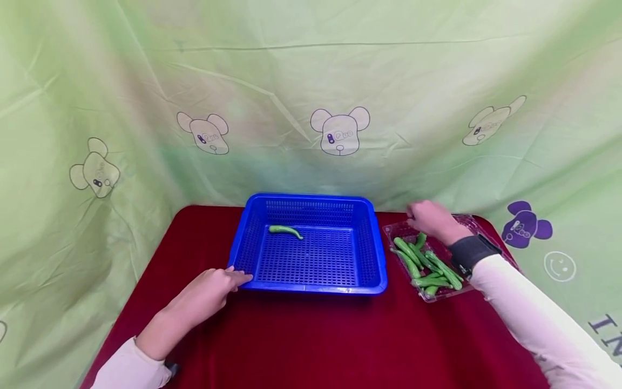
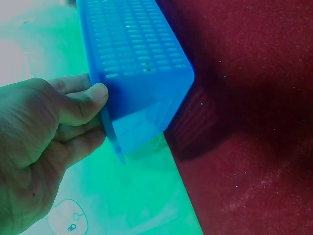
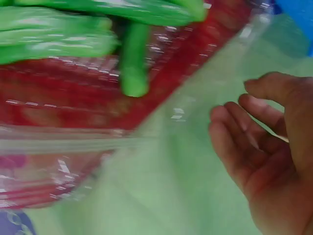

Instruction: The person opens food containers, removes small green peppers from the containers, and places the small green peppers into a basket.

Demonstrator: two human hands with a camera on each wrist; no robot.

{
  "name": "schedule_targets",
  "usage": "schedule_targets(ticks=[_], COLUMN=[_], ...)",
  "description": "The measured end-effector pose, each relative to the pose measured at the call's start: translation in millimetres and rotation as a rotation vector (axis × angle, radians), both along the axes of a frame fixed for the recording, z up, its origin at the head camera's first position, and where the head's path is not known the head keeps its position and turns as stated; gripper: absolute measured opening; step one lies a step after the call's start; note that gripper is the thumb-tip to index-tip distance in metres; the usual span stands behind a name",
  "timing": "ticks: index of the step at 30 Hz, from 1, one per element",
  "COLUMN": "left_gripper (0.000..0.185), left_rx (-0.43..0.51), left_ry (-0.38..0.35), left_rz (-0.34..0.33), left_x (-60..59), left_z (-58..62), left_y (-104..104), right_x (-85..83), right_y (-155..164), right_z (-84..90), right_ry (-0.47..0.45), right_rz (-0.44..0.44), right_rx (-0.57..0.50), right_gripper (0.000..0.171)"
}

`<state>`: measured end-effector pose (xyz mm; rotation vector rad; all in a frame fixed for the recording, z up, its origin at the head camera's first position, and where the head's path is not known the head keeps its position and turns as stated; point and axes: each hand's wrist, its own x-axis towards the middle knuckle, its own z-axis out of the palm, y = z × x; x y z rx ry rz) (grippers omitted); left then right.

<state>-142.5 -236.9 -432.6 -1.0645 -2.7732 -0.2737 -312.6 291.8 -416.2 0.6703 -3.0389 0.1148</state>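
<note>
"Spotting any risk?"

"Some; the left hand (image 1: 211, 292) pinches the blue basket (image 1: 311, 289) by its rim, so a tug could skew it; the right hand (image 1: 434, 220), fingers loosely bent round nothing, hangs by the far side of the clear tray (image 1: 397, 230), where a low wrist could jog the piled peppers (image 1: 443, 269) out."

"And the lone green pepper (image 1: 284, 230)?"

"Inside the basket, left of centre towards the far wall; long axis roughly crosswise, thin tip pointing right and slightly nearward."

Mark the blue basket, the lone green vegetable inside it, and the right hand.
Blue basket (image 1: 307, 289): head view, near rim.
Lone green vegetable (image 1: 284, 230): head view, mid-body.
Right hand (image 1: 434, 219): head view, back of hand.
</note>
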Motion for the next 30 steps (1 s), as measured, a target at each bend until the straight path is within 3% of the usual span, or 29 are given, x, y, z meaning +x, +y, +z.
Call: schedule_targets(ticks=[6, 9, 16, 22, 30], left_gripper=[0.044, 0.044, 0.043, 0.044, 0.045], left_rx=[0.003, 0.004, -0.009, -0.002, 0.015], left_ry=[0.009, 0.016, 0.033, 0.028, 0.009], left_rz=[-0.006, -0.008, 0.009, 0.003, -0.001], left_x=[-0.7, -0.6, -0.7, -1.0, -0.9], left_z=[-2.2, -1.9, 0.5, -0.6, -1.1], left_y=[-0.6, -1.1, -2.8, -2.9, -1.4], right_x=[16.0, 24.4, 32.7, 34.3, 33.1], right_y=[19.0, 22.5, 23.3, 23.6, 23.7], right_z=[-12.9, -15.8, -27.6, -36.4, -27.5], right_ry=[-0.268, -0.343, -0.255, -0.251, -0.258], right_rz=[-0.002, 0.012, 0.072, 0.064, 0.014], right_rx=[-0.048, -0.057, -0.064, -0.116, -0.146], right_gripper=[0.018, 0.024, 0.022, 0.016, 0.019])
